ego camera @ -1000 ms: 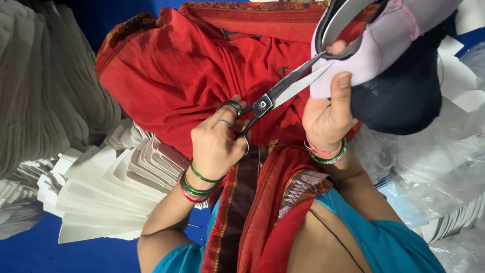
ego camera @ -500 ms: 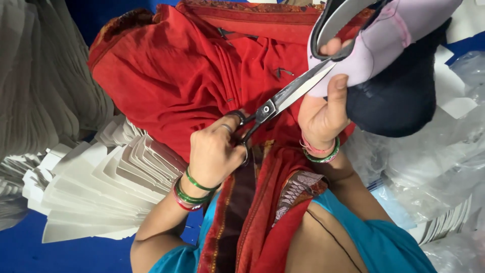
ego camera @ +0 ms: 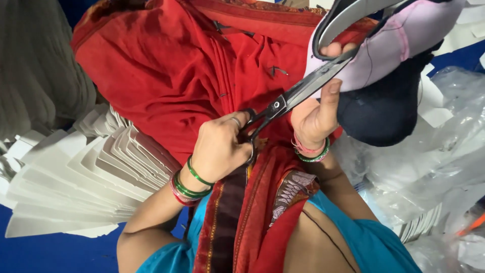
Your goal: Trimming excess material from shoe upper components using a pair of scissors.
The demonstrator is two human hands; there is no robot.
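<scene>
Both hands grip: left hand (ego camera: 220,146) clenches the scissors (ego camera: 298,93), right hand (ego camera: 316,114) pinches the pink shoe piece (ego camera: 384,45). Best to hold its edge taut and snip in short bites.

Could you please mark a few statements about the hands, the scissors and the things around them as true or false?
1. The left hand grips the black scissors by their handles. True.
2. The scissors lie on the stack of white sheets. False: they are held up, with the blades at the pink fabric piece.
3. The right hand holds the pink fabric piece. True.
4. Only one wrist wears bangles. False: green bangles show on both wrists.
5. The stack of white sheets lies beside the right hand. False: it lies on the left side, by the left forearm.
</scene>
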